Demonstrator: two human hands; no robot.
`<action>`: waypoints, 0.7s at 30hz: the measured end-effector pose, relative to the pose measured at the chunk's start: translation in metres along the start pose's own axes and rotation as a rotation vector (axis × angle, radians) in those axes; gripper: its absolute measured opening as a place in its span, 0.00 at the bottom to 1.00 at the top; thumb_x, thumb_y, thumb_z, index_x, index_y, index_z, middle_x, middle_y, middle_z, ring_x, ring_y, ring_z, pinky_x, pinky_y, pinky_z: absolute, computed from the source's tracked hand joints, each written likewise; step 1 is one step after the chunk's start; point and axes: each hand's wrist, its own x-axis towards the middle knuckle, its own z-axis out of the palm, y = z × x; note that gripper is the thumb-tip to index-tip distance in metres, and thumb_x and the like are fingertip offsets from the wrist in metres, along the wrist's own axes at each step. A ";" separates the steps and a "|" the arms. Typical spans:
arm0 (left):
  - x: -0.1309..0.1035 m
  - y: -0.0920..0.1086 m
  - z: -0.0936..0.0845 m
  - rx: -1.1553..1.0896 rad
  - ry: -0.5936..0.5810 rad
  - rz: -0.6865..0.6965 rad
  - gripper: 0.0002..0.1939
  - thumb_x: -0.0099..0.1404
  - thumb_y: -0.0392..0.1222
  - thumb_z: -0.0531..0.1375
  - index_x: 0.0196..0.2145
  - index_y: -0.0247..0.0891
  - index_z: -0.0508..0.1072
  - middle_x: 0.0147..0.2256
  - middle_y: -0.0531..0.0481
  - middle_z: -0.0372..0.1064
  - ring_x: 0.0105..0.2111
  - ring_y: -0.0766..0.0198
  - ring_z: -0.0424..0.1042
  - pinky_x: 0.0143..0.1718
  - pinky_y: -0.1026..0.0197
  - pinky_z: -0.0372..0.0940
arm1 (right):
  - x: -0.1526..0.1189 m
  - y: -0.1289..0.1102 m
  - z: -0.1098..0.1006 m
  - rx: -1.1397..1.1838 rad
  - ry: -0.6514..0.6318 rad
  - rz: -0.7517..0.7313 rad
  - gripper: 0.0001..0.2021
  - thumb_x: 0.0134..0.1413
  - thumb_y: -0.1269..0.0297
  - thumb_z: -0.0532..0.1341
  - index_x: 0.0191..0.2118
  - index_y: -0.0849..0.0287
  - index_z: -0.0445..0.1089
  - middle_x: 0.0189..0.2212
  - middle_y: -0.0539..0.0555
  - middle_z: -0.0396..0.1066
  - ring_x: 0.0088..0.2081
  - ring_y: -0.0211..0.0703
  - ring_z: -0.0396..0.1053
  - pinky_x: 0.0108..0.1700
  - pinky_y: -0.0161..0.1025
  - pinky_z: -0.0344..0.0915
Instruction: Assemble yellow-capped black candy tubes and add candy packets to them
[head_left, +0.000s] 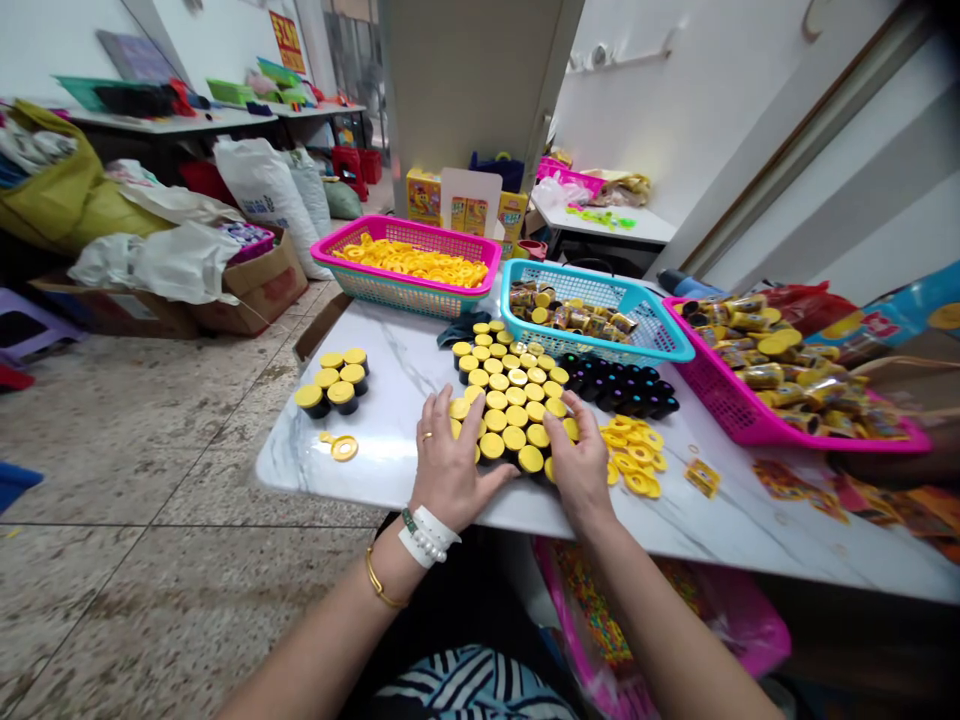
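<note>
A tight cluster of small black tubs with yellow lids [515,415] stands upright on the marble-patterned table [360,500]. Flat against its left side, with fingers stretched and thumb out along the near edge, lies my left hand [452,455]. My right hand [581,455] cups the right side, its thumb on the lids and its fingers partly hidden. Neither hand grips a single tub. Farther left stands a small group of the same tubs [328,378], with a yellow ring piece [343,447] in front. Beside my right hand lies a pile of yellow rings [636,455].
Behind the cluster are a pink basket of yellow pieces [491,258] and a blue basket of small wrapped tubs [675,345]. Dark tubs without yellow lids [619,385] stand at right. A pink basket [731,415] sits beyond. A pink tray [772,640] is under the table.
</note>
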 end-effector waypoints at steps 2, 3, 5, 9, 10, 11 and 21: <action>-0.001 0.001 0.000 -0.022 0.035 -0.003 0.47 0.53 0.55 0.69 0.64 0.37 0.56 0.66 0.31 0.38 0.66 0.34 0.42 0.63 0.33 0.48 | -0.004 0.004 -0.006 0.068 0.010 0.026 0.30 0.55 0.50 0.61 0.61 0.57 0.61 0.60 0.60 0.62 0.60 0.51 0.62 0.62 0.51 0.58; -0.001 0.001 0.000 -0.035 0.049 -0.004 0.48 0.53 0.54 0.69 0.65 0.36 0.55 0.67 0.31 0.35 0.67 0.35 0.40 0.63 0.34 0.47 | -0.007 0.006 -0.008 0.107 0.023 0.035 0.31 0.56 0.49 0.60 0.62 0.57 0.59 0.62 0.61 0.60 0.61 0.52 0.61 0.62 0.51 0.58; -0.002 0.002 -0.001 -0.063 0.060 0.005 0.49 0.54 0.54 0.68 0.66 0.36 0.52 0.68 0.30 0.31 0.67 0.35 0.38 0.63 0.34 0.47 | -0.013 0.007 -0.011 0.182 0.054 0.053 0.32 0.58 0.48 0.59 0.63 0.57 0.56 0.64 0.61 0.56 0.63 0.52 0.58 0.63 0.51 0.57; -0.006 0.008 -0.004 -0.098 0.042 0.051 0.52 0.52 0.59 0.68 0.67 0.39 0.50 0.68 0.32 0.30 0.68 0.34 0.35 0.63 0.32 0.46 | -0.021 -0.001 -0.007 0.173 0.065 0.069 0.32 0.58 0.47 0.57 0.64 0.58 0.56 0.64 0.61 0.56 0.63 0.54 0.57 0.62 0.52 0.58; -0.007 0.009 -0.005 -0.097 0.039 0.059 0.52 0.52 0.60 0.68 0.67 0.40 0.51 0.69 0.33 0.30 0.68 0.33 0.35 0.63 0.31 0.45 | -0.021 -0.005 -0.005 0.127 0.059 0.056 0.31 0.59 0.48 0.57 0.63 0.58 0.56 0.63 0.62 0.58 0.63 0.53 0.58 0.62 0.52 0.58; -0.007 0.010 -0.006 -0.092 0.039 0.066 0.51 0.52 0.60 0.68 0.66 0.41 0.53 0.69 0.34 0.29 0.68 0.33 0.34 0.63 0.31 0.44 | -0.020 -0.009 -0.003 0.061 0.046 0.028 0.30 0.59 0.48 0.57 0.62 0.59 0.58 0.62 0.62 0.60 0.62 0.53 0.59 0.62 0.52 0.57; -0.007 0.006 -0.003 -0.075 0.050 0.057 0.46 0.55 0.58 0.67 0.65 0.37 0.57 0.68 0.32 0.33 0.68 0.36 0.38 0.64 0.34 0.45 | -0.009 -0.023 -0.004 -0.428 -0.172 -0.328 0.31 0.56 0.48 0.60 0.60 0.61 0.64 0.63 0.64 0.61 0.64 0.58 0.54 0.65 0.59 0.50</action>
